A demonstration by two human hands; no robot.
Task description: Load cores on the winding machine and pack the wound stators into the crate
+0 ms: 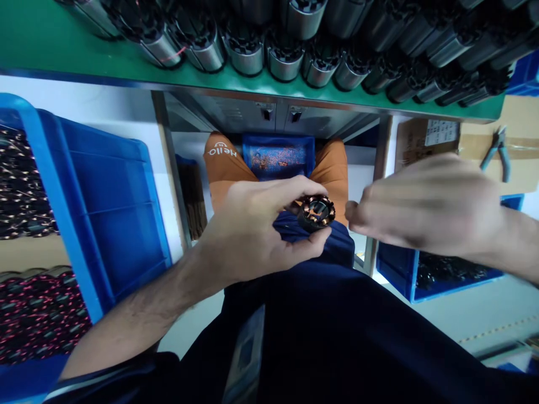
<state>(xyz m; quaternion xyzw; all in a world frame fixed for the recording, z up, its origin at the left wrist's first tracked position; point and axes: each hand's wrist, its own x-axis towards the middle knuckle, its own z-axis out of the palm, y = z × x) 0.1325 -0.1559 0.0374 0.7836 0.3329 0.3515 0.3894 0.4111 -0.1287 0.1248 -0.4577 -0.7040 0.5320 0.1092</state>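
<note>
My left hand (256, 224) grips a small motor stator (316, 212) between its fingers and thumb. The stator is round and dark, with copper windings showing around its open end, which faces up toward me. To the right of it and apart from it, my right hand (425, 205) is blurred by motion. Its fingers are curled closed, and whatever they may hold is hidden. Below both hands, a blue tray (309, 157) with copper-coloured scraps sits between the person's knees.
Rows of metal stators (286, 59) stand along a green bench top (101, 62). At left, a blue crate (105, 191) is beside trays of wound parts (37, 314). On the right are pliers (499, 148) on cardboard and a blue bin (396, 266) of dark pieces.
</note>
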